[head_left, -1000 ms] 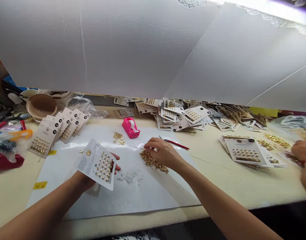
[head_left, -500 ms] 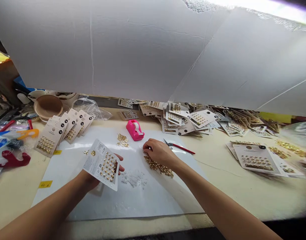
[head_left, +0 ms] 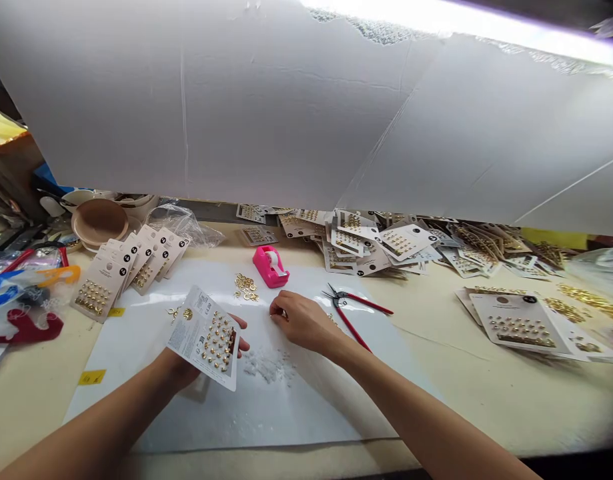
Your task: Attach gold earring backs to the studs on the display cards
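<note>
At far left, a fanned row of filled earring cards [head_left: 131, 267] is laid on the table [head_left: 486, 393], beside a tan bowl [head_left: 99, 220]. The left hand [head_left: 186, 363] is closed around the lower edge of one earring card [head_left: 209, 337], held tilted above the white sheet [head_left: 266, 407]; its long axis runs from upper left to lower right, and gold studs fill its face. To the card's right, well clear of it, the right hand [head_left: 301, 321] is lowered to the sheet with fingertips pinched together at its left end; whether a piece is held there cannot be told. A small cluster of loose gold pieces [head_left: 246, 287] lies just beyond those fingertips, nearer the right hand than the left. A pink tape dispenser [head_left: 270, 265] and red-handled pliers [head_left: 353, 310] lie further right. Against the frame half a second ago, the right hand has shifted left, and the gold heap then beneath it is now almost wholly covered.
</note>
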{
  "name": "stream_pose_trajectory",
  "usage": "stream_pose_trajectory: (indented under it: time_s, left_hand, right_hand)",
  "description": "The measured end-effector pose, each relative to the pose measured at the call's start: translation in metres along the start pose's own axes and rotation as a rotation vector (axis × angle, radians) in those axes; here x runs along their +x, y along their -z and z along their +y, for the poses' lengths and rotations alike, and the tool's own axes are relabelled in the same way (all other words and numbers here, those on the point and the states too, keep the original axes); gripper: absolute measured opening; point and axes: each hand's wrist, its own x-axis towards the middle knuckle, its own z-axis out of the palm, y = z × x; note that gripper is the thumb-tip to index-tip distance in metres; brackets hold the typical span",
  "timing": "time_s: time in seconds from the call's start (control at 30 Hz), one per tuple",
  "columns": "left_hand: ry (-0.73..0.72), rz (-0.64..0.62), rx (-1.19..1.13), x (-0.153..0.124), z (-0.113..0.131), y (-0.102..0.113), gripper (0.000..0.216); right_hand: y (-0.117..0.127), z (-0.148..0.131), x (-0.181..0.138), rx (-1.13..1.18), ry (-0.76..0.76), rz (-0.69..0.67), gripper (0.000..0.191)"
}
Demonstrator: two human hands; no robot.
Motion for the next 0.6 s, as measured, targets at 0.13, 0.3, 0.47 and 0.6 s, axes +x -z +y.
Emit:
stream_pose_trajectory:
  time_s: [0.13,0.3,0.47,0.6]
  left_hand:
    - [0.013,-0.012,0.004,-0.001,0.001,-0.001,0.038]
    - [-0.01,-0.009,-0.034,0.0,0.001,0.0,0.036]
    - [-0.002,0.009,0.02,0.001,0.003,-0.002,0.037]
    - [-0.027,0.01,0.008,0.0,0.005,-0.004,0.035]
  right_hand:
    - [0.006,0.017,-0.008,0.034,-0.02,0.049,0.025]
    - [0.024,0.088,-0.031,-0.177,-0.397,0.123,0.035]
    - [0.025,0.13,-0.048,-0.196,-0.491,-0.002,0.054]
    - [0.021,0.131,-0.05,-0.18,-0.47,-0.058,0.06]
